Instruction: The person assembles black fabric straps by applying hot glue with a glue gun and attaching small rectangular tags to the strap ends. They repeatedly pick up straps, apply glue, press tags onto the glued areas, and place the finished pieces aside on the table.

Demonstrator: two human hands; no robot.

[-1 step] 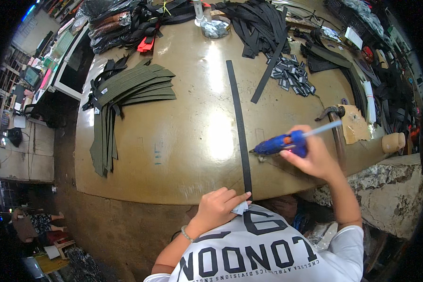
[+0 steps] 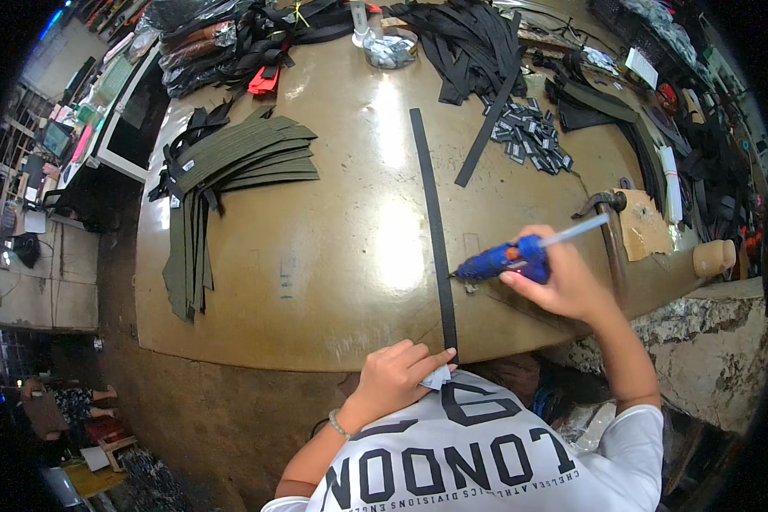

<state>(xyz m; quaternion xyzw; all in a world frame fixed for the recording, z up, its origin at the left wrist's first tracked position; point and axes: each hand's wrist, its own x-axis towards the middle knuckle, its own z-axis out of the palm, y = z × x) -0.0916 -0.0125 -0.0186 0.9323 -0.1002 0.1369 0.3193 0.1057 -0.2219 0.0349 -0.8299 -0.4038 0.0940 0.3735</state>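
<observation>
A long black webbing strap (image 2: pixel 430 200) lies lengthwise on the table, its near end at the front edge. There my left hand (image 2: pixel 395 375) is closed, thumb and fingers pressed on the strap end. A small whitish piece (image 2: pixel 436 378), perhaps a label or paper, shows under those fingers. My right hand (image 2: pixel 557 277) grips a blue hot glue gun (image 2: pixel 499 261) with an orange part. From its back sticks a pale glue stick (image 2: pixel 576 230). The nozzle points left and sits close beside the strap's right edge; whether it touches is too small to tell.
Olive straps (image 2: pixel 243 158) lie in a fanned stack at left. Far right of centre are a pile of black straps (image 2: pixel 461 51) and small dark labels (image 2: pixel 529 136). A hammer (image 2: pixel 610 239) rests at right beside a tan board (image 2: pixel 644 226). A clear tub (image 2: pixel 391 51) stands at the back.
My right hand and the glue gun have shifted slightly left, bringing the nozzle closer to the strap. The left hand and the strap stay in place.
</observation>
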